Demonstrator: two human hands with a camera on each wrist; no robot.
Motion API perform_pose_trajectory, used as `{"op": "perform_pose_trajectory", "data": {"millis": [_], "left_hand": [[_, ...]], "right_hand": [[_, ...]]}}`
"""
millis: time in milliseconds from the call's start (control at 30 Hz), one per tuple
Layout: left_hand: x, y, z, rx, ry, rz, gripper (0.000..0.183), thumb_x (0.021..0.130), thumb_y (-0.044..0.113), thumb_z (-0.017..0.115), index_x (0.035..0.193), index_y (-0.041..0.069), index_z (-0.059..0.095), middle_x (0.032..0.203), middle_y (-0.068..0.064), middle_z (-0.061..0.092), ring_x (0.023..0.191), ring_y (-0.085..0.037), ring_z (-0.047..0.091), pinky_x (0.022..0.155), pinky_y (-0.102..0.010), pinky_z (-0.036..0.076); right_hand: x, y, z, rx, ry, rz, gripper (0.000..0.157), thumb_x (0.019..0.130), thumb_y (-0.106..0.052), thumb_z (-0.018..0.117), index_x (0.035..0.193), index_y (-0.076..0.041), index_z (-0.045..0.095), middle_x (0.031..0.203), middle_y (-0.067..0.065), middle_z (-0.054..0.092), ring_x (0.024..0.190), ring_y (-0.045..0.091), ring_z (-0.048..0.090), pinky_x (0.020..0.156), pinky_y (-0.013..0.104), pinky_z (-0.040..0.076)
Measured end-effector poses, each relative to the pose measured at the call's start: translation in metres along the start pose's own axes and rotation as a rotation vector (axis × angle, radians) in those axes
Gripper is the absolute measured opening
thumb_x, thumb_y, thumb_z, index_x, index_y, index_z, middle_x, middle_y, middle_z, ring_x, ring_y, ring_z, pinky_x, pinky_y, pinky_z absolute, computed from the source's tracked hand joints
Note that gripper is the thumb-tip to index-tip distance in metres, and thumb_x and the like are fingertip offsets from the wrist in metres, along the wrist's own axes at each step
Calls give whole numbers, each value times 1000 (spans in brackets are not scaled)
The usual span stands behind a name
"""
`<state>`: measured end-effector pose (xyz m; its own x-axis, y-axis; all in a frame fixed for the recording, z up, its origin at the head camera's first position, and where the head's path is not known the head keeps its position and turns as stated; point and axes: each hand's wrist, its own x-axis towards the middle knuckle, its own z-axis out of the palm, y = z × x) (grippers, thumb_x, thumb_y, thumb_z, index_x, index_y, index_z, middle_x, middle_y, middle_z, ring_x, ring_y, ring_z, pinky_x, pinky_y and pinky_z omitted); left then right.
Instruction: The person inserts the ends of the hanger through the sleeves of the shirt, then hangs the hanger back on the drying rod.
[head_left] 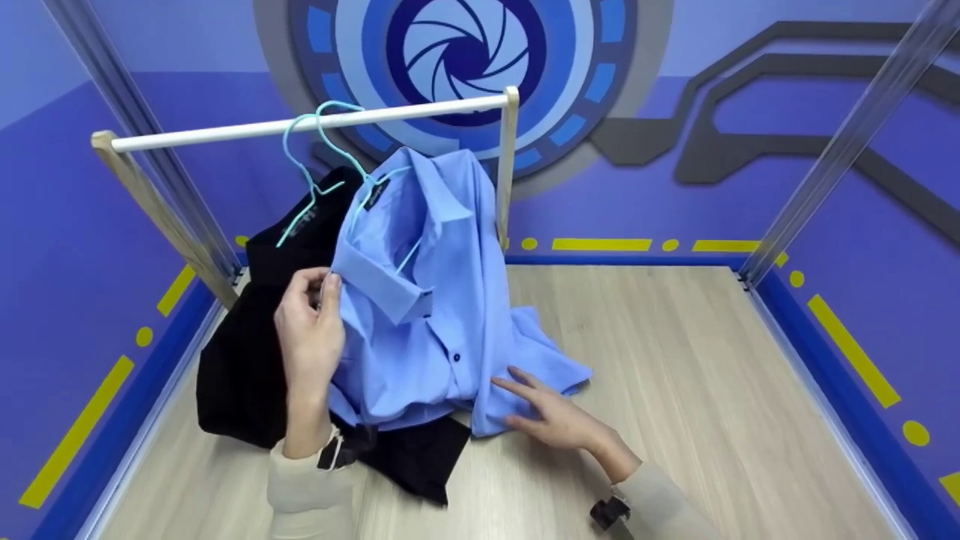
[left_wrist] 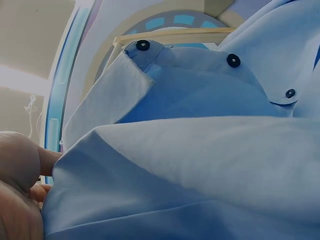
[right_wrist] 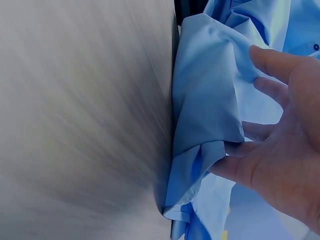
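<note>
A light blue button-up shirt (head_left: pixel 457 300) hangs from a mint-green hanger (head_left: pixel 349 154) on the rack, its lower part bunched on the table. My left hand (head_left: pixel 311 330) pinches the shirt at its left shoulder, just beside the collar (head_left: pixel 379 285). In the left wrist view, fingers (left_wrist: pixel 47 162) meet the edge of the blue cloth. My right hand (head_left: pixel 551 412) has its fingers spread against the sleeve at the lower right. The right wrist view shows those fingers (right_wrist: pixel 270 62) lying along the sleeve (right_wrist: pixel 207 95), some tucked behind a fold.
A white rail (head_left: pixel 427 110) on wooden posts carries a second mint-green hanger (head_left: pixel 306 176) with a black garment (head_left: pixel 240 367). Black cloth (head_left: pixel 420 457) also spreads under the blue shirt. The wood-grain table (head_left: pixel 675 360) is bounded by blue and purple walls.
</note>
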<state>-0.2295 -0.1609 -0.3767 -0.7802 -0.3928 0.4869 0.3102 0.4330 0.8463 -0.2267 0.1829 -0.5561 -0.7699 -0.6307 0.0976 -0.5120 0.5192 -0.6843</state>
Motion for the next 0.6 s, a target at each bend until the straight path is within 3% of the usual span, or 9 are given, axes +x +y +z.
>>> {"op": "perform_pose_trajectory", "data": {"millis": [600], "left_hand": [[7,-4,4,62,-24,55,15,101,11,67,105,-4,70,94,-13,66,80,-19,55,71,-27,40]], "right_hand": [[6,-9,15,-102,-38,-5,62,102,-28,66,157,-14,43,161,30,26,146,50,27,114,63,27]]}}
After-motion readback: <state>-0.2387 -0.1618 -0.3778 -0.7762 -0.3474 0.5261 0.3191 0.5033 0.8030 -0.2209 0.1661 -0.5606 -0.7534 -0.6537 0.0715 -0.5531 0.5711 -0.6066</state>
